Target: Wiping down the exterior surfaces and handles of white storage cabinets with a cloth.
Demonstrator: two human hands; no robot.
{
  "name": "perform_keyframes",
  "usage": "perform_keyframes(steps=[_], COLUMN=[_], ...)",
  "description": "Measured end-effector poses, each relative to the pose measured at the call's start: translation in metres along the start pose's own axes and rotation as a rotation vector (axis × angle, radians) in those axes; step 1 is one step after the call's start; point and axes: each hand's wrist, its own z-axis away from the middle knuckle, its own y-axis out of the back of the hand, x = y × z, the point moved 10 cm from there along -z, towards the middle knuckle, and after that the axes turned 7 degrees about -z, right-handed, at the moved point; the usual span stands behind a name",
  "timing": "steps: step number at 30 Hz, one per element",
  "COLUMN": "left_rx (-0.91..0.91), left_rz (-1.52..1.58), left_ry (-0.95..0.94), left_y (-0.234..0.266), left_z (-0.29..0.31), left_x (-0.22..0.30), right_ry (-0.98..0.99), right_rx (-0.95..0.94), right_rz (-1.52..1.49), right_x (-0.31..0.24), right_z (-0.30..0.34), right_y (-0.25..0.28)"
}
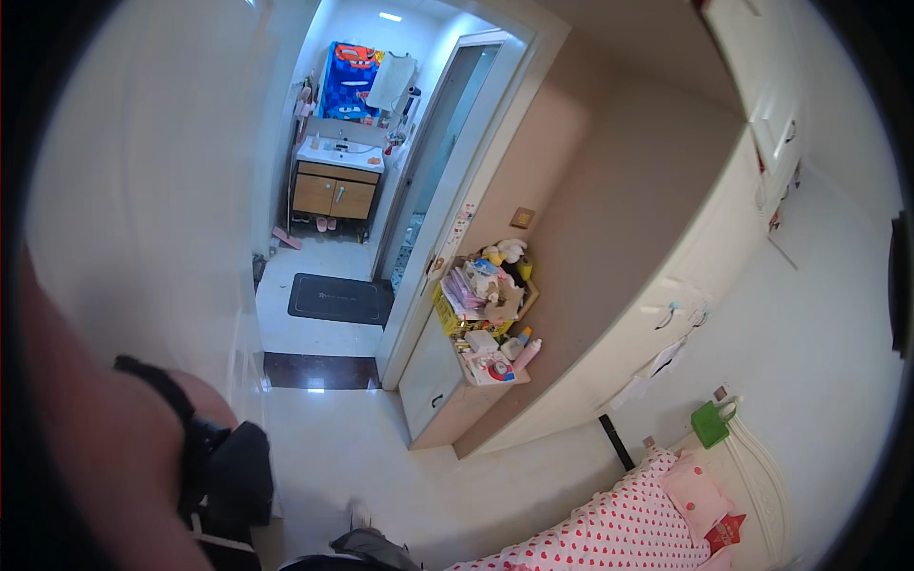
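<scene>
Cluttered cabinet, dark doormat, heart-patterned bedding.

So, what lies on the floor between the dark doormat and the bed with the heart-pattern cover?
In the head view, a dark threshold strip, then bare pale floor up to the bed; the doormat lies beyond.

Left forearm with black wrist strap fills lower-left edge; hand itself hidden, can't tell grip. Right hand not in view. Low white cabinet by the door frame carries a pile of toys and bottles on its top. Dark floor mat lies in the bathroom doorway. Red-and-white heart-print bedspread at bottom edge.
</scene>
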Motion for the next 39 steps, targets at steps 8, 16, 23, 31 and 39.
perform_keyframes(steps=[8, 16, 23, 31, 39], left_rx=[-0.244, 0.011, 0.204, -0.353, -0.707], left_rz=[-0.178, -0.688, -0.476, 0.078, 0.342], left_ry=[0.063, 0.230, 0.745, 1.255, 1.071], left_y=[-0.146, -0.215, -0.257, -0.501, -0.641], left_z=[0.065, 0.242, 0.512, 0.694, 0.786], left_x=[-0.144, -0.355, -0.509, -0.705, -0.879], right_ry=[0.161, 0.561, 0.978, 0.744, 0.424], right_rx=[-0.067, -0.174, -0.454, -0.568, -0.134], right_rz=[-0.017, -0.666, -1.095, -1.207, 0.211], right_x=[-0.217, -0.783, -1.146, -1.301, -1.212], right_z=[-0.300, -0.492, -0.412, -0.542, -0.794], right_y=[0.132, 0.387, 0.531, 0.597, 0.585])
